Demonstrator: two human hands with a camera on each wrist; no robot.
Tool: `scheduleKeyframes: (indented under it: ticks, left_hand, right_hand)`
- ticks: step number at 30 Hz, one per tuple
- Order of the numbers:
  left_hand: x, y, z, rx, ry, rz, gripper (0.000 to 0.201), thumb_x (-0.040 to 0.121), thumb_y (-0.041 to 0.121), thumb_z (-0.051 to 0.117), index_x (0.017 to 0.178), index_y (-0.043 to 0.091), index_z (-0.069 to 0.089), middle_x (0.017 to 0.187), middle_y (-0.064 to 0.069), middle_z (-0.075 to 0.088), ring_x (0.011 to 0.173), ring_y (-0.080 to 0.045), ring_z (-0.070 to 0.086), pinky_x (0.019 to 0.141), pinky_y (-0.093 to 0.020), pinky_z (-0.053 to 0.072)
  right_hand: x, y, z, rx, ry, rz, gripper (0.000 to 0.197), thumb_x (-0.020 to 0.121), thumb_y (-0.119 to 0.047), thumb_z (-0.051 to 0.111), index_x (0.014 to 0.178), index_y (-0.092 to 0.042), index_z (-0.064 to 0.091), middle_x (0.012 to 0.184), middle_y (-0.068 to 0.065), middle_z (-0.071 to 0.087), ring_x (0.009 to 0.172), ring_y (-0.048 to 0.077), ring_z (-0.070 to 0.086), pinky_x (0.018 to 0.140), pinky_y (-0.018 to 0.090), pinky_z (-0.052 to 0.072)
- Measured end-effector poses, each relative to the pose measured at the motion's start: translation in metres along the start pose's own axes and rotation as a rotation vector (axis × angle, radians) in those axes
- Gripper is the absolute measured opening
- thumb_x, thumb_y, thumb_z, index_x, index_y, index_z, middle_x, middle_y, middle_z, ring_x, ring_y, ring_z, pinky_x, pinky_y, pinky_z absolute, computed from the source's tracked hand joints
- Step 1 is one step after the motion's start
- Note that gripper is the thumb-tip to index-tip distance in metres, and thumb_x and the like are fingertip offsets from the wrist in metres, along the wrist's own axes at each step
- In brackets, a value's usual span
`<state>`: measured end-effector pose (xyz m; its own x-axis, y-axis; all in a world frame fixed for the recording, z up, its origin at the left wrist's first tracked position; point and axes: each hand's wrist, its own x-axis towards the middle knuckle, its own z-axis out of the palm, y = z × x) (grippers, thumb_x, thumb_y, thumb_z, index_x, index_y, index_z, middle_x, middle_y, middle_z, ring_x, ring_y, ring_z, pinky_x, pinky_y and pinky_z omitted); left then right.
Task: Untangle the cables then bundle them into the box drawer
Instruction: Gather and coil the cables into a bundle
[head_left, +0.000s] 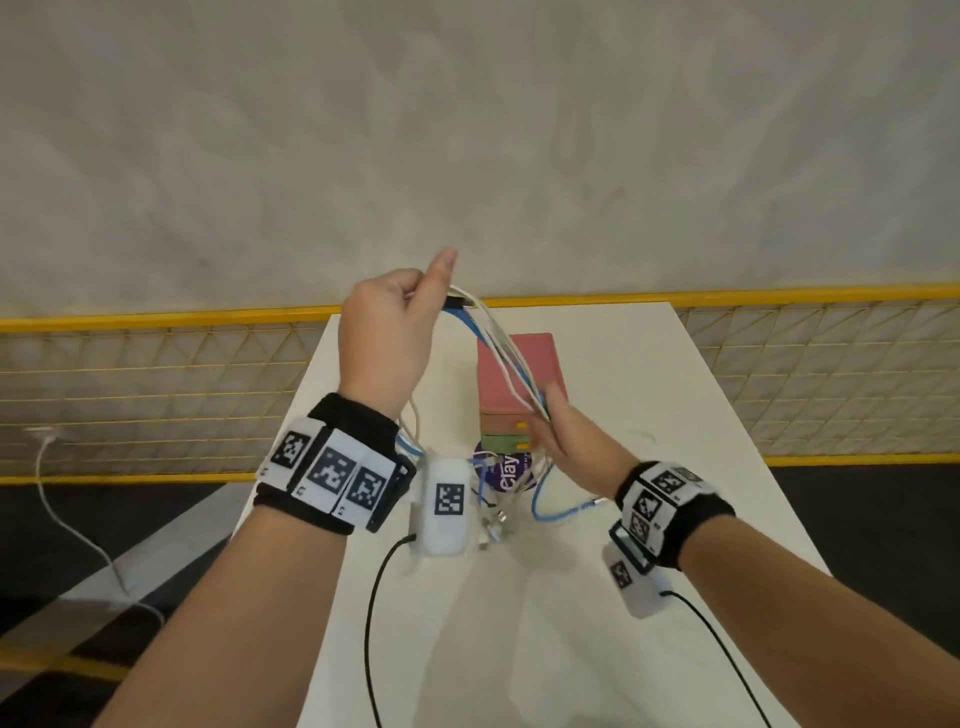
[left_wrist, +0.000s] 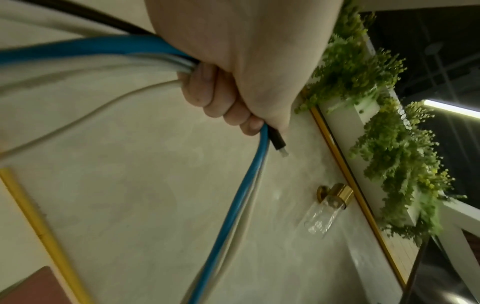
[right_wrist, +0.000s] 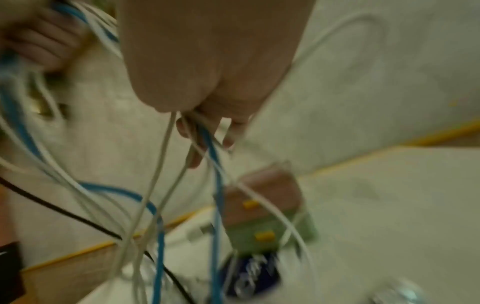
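Note:
Raised above the white table (head_left: 654, 395), my left hand (head_left: 395, 332) grips a bunch of cables (head_left: 493, 338): blue, white and one black. In the left wrist view my fist (left_wrist: 223, 90) closes round the cables (left_wrist: 109, 49), and a black plug end (left_wrist: 279, 145) pokes out below it. From there the bunch slopes down to my right hand (head_left: 553, 423), which holds it between thumb and fingers (right_wrist: 205, 133). Loose blue and white ends (head_left: 558, 509) trail onto the table. Just behind my right hand stands the pink and green box drawer (head_left: 524, 364) with yellow handles, both drawers closed.
A purple tub (head_left: 511, 470) marked Clay stands in front of the box, among the hanging cables. A yellow mesh fence (head_left: 156, 389) runs behind the table. A white cord (head_left: 67, 519) lies on the floor at left. The table's near half (head_left: 519, 649) is bare.

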<state>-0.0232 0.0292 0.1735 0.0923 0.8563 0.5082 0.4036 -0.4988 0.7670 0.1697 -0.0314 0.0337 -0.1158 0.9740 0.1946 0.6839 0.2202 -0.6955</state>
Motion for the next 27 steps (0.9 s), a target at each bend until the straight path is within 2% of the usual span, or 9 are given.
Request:
scheduleKeyframes:
  ticks: [3,7,9,13,16,20,22,25,27]
  left_hand:
    - [0.005,0.002,-0.013,-0.017,0.078,0.011,0.061,0.095,0.047,0.053,0.052,0.012,0.028,0.053,-0.001,0.021,0.053,-0.014,0.021,0.052,-0.032,0.022]
    - [0.013,0.003,-0.025,-0.076,0.092,0.003,0.06,0.095,0.048,0.051,0.051,0.015,0.029,0.054,-0.006,0.024,0.054,-0.017,0.024,0.054,-0.034,0.022]
    - [0.008,0.002,-0.019,-0.058,0.047,0.019,0.062,0.095,0.047,0.053,0.052,0.009,0.029,0.056,-0.01,0.024,0.055,-0.018,0.024,0.053,-0.034,0.023]
    - [-0.001,0.005,-0.002,-0.105,0.006,-0.012,0.063,0.096,0.045,0.052,0.056,0.002,0.029,0.059,-0.012,0.023,0.056,-0.018,0.023,0.054,-0.033,0.02]
    - [-0.002,0.01,0.001,-0.129,0.013,-0.015,0.063,0.097,0.044,0.052,0.056,0.0,0.031,0.059,-0.012,0.024,0.056,-0.017,0.024,0.054,-0.032,0.021]
    - [0.001,0.016,-0.003,-0.173,0.075,-0.031,0.066,0.097,0.042,0.052,0.058,-0.008,0.034,0.06,-0.013,0.028,0.056,-0.018,0.025,0.053,-0.03,0.022]
    - [0.001,0.017,-0.003,-0.181,0.082,-0.037,0.066,0.097,0.042,0.052,0.058,-0.008,0.034,0.06,-0.013,0.029,0.057,-0.019,0.025,0.053,-0.029,0.021]
    - [-0.003,0.014,0.0,-0.178,0.067,-0.046,0.066,0.097,0.043,0.051,0.059,-0.008,0.034,0.06,-0.013,0.028,0.057,-0.019,0.024,0.052,-0.03,0.021]
    - [-0.006,0.013,0.004,-0.164,0.056,-0.048,0.065,0.098,0.043,0.05,0.058,-0.006,0.033,0.059,-0.012,0.026,0.055,-0.016,0.024,0.051,-0.029,0.021]
  right_hand:
    - [-0.025,0.043,0.009,-0.163,-0.086,0.068,0.017,0.099,-0.024,0.039,0.107,-0.009,0.043,0.086,0.009,0.054,0.072,0.026,0.052,0.064,0.03,0.038]
    - [-0.056,0.093,0.009,-0.454,-0.209,0.22,0.022,0.097,-0.022,0.042,0.099,-0.015,0.062,0.11,0.007,0.05,0.104,0.026,0.055,0.092,0.039,0.042]
    - [-0.06,0.099,0.003,-0.595,-0.192,0.274,0.019,0.095,-0.023,0.047,0.097,-0.021,0.065,0.109,0.005,0.049,0.104,0.025,0.051,0.091,0.038,0.04]
    - [-0.046,0.09,-0.01,-0.892,-0.136,0.308,0.006,0.074,-0.029,0.075,0.078,-0.025,0.072,0.093,0.01,0.056,0.087,0.033,0.056,0.07,0.039,0.045]
    - [-0.038,0.09,-0.021,-0.704,-0.277,0.528,0.011,0.09,-0.023,0.055,0.094,-0.019,0.064,0.11,0.008,0.061,0.1,0.028,0.059,0.08,0.034,0.047]
    - [-0.042,0.097,-0.026,-0.59,-0.242,0.681,0.017,0.088,-0.014,0.058,0.105,-0.01,0.063,0.112,0.009,0.064,0.096,0.027,0.064,0.079,0.031,0.051]
    - [-0.045,0.101,-0.024,-0.459,-0.218,0.777,0.034,0.088,-0.014,0.063,0.121,-0.007,0.057,0.12,0.012,0.061,0.097,0.027,0.066,0.08,0.031,0.053]
    - [-0.044,0.102,-0.029,-0.141,-0.149,0.78,0.071,0.089,-0.002,0.056,0.148,-0.011,0.019,0.142,0.019,0.044,0.126,0.033,0.05,0.103,0.037,0.044]
    - [-0.036,0.093,-0.038,-0.108,-0.107,0.72,0.083,0.088,0.001,0.05,0.151,-0.022,0.001,0.133,0.025,0.052,0.118,0.038,0.055,0.099,0.043,0.047]
